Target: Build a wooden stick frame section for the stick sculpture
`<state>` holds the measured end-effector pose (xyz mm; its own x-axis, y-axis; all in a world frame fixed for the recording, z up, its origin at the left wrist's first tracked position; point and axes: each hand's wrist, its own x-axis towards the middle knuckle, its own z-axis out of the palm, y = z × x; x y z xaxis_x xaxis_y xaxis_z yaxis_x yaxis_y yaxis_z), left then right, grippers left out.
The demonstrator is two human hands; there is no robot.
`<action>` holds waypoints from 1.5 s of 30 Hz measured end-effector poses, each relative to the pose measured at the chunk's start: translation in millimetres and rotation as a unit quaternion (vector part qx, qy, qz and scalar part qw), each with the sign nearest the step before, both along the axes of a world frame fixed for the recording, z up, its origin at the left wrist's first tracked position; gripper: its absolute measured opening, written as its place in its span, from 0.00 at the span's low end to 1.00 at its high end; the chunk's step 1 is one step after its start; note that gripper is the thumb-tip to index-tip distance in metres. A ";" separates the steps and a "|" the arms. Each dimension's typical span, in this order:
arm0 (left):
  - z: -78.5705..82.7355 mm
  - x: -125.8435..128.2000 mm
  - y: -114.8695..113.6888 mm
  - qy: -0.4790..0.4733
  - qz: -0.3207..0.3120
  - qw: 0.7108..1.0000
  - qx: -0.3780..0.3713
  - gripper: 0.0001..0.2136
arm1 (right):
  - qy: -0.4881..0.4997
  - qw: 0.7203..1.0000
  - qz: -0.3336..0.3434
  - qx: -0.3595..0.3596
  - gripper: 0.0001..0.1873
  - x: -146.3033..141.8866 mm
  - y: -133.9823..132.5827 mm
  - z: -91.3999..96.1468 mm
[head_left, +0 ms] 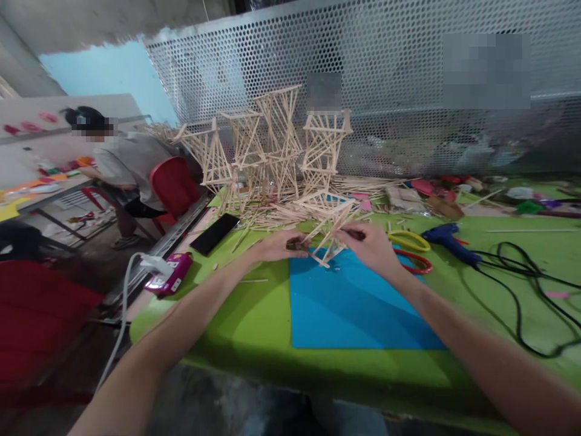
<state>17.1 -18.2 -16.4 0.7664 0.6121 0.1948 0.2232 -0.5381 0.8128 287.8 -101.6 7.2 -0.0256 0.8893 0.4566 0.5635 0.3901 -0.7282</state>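
Observation:
My left hand (280, 246) and my right hand (368, 245) meet over the far edge of a blue sheet (354, 303) on a green table (245, 327). Between them stands a small frame of thin wooden sticks (329, 233). The left hand's fingers are pinched on a small dark object at the frame's left side. The right hand's fingers are closed on a dark slim thing near the frame's right side; I cannot make out what it is. Behind the hands rise tall stick towers (272, 151) with loose sticks piled at their feet.
A black phone (214, 234) and a pink power strip (169, 274) lie at the left. Yellow-handled scissors (411, 240), a red ring, a blue glue gun (447, 239) and black cables (526, 284) lie at the right. A seated person (122, 169) works at another table far left. Perforated metal screen behind.

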 end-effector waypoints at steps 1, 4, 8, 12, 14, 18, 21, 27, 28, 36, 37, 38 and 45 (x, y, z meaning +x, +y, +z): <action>0.5 0.2 1.1 0.026 -0.023 0.999 0.019 0.18 | -0.002 1.000 0.004 -0.002 0.24 -2.2 -1.0 -0.4; -1.3 2.2 4.0 0.051 -0.060 0.996 0.044 0.18 | -0.018 1.000 0.014 0.007 0.27 -8.1 -0.9 -6.1; -5.4 5.9 4.8 0.047 -0.059 0.996 0.052 0.18 | -0.037 0.999 0.003 0.011 0.27 -12.0 3.9 -18.0; -6.2 9.3 2.7 0.045 -0.050 0.996 0.059 0.17 | -0.045 0.999 -0.006 0.017 0.27 -12.4 7.5 -23.8; -6.1 10.9 2.1 0.050 -0.045 0.996 0.063 0.17 | -0.050 0.999 -0.009 0.017 0.27 -12.5 7.8 -23.5; -7.2 11.7 4.0 0.054 -0.044 0.995 0.068 0.16 | -0.039 0.999 -0.009 0.014 0.24 -12.4 4.4 -15.5; -8.0 10.7 6.4 0.048 -0.044 0.995 0.078 0.17 | 0.003 0.999 -0.037 0.033 0.23 -10.9 0.4 -5.9; -6.1 8.0 9.2 0.064 -0.045 0.991 0.110 0.19 | 0.065 0.994 -0.074 0.042 0.21 -9.8 -0.4 1.9; -5.8 7.5 10.0 0.074 -0.050 0.989 0.117 0.19 | 0.066 0.994 -0.075 0.044 0.21 -10.6 -0.1 2.2; -5.2 4.1 16.5 0.121 -0.072 0.976 0.166 0.16 | 0.076 0.993 -0.065 0.055 0.20 -14.8 -1.2 7.4; -5.2 3.9 16.7 0.120 -0.074 0.976 0.168 0.16 | 0.077 0.994 -0.062 0.054 0.20 -14.5 -1.3 7.3; -5.2 3.8 16.7 0.117 -0.074 0.976 0.170 0.15 | 0.076 0.994 -0.060 0.053 0.20 -14.0 -1.3 7.0; -6.2 5.2 16.0 0.106 -0.068 0.975 0.183 0.13 | 0.082 0.992 -0.069 0.071 0.17 -7.6 2.7 6.0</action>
<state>22.3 -2.2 -22.5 0.8826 0.4211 0.2092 0.2715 -0.8197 0.5044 280.2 -99.0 13.2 0.1773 0.8059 0.5648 0.4976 0.4217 -0.7580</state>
